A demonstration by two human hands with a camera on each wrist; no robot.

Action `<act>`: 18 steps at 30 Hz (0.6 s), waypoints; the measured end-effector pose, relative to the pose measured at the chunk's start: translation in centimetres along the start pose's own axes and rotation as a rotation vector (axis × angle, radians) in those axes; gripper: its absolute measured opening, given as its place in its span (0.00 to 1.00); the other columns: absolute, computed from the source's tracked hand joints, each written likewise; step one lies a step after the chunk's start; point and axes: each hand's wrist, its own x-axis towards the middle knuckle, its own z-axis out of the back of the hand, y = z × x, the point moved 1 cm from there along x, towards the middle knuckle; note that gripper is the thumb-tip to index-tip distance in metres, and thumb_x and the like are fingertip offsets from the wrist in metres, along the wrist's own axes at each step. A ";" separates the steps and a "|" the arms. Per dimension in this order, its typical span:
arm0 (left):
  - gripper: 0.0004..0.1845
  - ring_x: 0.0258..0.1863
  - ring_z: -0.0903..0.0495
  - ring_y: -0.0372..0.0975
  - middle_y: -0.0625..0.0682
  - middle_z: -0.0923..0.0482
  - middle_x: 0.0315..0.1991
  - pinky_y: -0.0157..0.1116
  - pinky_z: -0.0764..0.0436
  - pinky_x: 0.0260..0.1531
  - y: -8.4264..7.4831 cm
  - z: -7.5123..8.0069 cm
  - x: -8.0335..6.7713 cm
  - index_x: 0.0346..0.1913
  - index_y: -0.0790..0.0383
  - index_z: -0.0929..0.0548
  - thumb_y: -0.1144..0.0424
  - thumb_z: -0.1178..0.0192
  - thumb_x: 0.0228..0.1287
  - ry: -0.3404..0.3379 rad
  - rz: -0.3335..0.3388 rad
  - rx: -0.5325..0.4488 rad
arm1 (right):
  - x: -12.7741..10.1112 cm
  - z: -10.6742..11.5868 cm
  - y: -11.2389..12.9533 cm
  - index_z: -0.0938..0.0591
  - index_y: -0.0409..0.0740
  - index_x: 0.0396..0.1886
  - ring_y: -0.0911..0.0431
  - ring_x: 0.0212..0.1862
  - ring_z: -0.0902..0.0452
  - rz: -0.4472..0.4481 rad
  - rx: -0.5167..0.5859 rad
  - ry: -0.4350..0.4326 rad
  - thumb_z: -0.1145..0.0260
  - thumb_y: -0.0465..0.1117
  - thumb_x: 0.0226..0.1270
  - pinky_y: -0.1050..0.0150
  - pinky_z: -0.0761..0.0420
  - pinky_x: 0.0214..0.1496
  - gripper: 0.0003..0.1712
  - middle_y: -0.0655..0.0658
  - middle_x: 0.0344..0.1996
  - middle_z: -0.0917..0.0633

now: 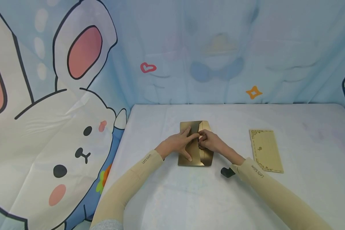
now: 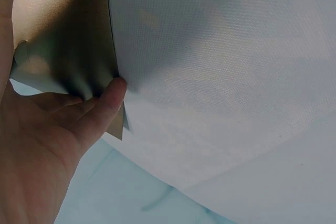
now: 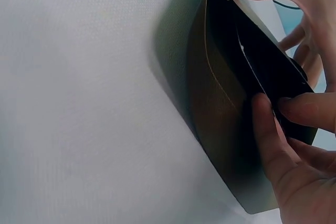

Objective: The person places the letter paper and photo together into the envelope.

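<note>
From where I stand, the gold, metallic-looking rectangular paper envelope (image 1: 195,155) sits near the middle of the white cloth-covered table (image 1: 175,198), with its mouth towards three o'clock and its gold flap (image 1: 207,158) folded out on that side. The bare left hand (image 1: 178,142) comes in from eight o'clock, fingers and thumb spread wide across the front panel. The bare right hand (image 1: 211,141) comes in from four o'clock and pinches, at the mouth, a thin layer with a pale edge (image 3: 252,67); I cannot tell whether that is a separate sheet or part of the envelope's lining.

To do this neatly, I think the left hand should steady the panel with a light, even touch, since pressing hard would close the mouth on the right fingertips. The mouth gapes well at present, and it pays to have that gap. The right thumb and finger do best to grip only the thin layer, square to the opening, so that neither wall gets creased with it. The pointed corners look likely to snag, so small, gentle movements seem wiser than a tug.

The pale gold rectangular card with brown scrollwork corners (image 1: 266,150) lies well apart, at three o'clock from the envelope, untouched.
</note>
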 end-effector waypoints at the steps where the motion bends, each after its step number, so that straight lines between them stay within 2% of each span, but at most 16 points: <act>1: 0.64 0.80 0.48 0.55 0.64 0.62 0.82 0.47 0.21 0.59 0.0 0.0 0.0 0.81 0.36 0.57 0.25 0.32 0.45 0.002 0.001 -0.001 | -0.1 0.0 0.0 0.33 0.27 0.68 0.49 0.45 0.14 0.003 -0.008 0.001 0.41 0.30 0.70 0.57 0.17 0.48 0.28 0.34 0.45 0.14; 9: 0.64 0.79 0.46 0.55 0.63 0.62 0.82 0.47 0.21 0.60 -0.1 0.0 0.0 0.81 0.36 0.58 0.24 0.33 0.44 0.007 0.012 0.017 | -1.3 1.1 -0.4 0.37 0.25 0.72 0.49 0.44 0.14 0.001 -0.002 0.007 0.41 0.33 0.72 0.58 0.17 0.47 0.33 0.33 0.47 0.14; 15: 0.64 0.79 0.48 0.55 0.63 0.62 0.82 0.49 0.24 0.63 0.0 0.0 0.0 0.81 0.35 0.57 0.26 0.32 0.44 0.008 0.014 -0.009 | -2.8 2.2 -1.0 0.38 0.28 0.73 0.38 0.58 0.19 -0.013 0.051 0.001 0.38 0.38 0.74 0.54 0.16 0.53 0.35 0.28 0.57 0.20; 18: 0.64 0.79 0.48 0.55 0.63 0.62 0.82 0.50 0.24 0.63 0.0 0.0 0.1 0.81 0.35 0.56 0.26 0.31 0.44 0.009 0.017 -0.020 | -3.4 2.7 -1.5 0.39 0.30 0.74 0.36 0.60 0.21 -0.026 0.035 -0.014 0.37 0.41 0.74 0.53 0.16 0.54 0.36 0.28 0.59 0.21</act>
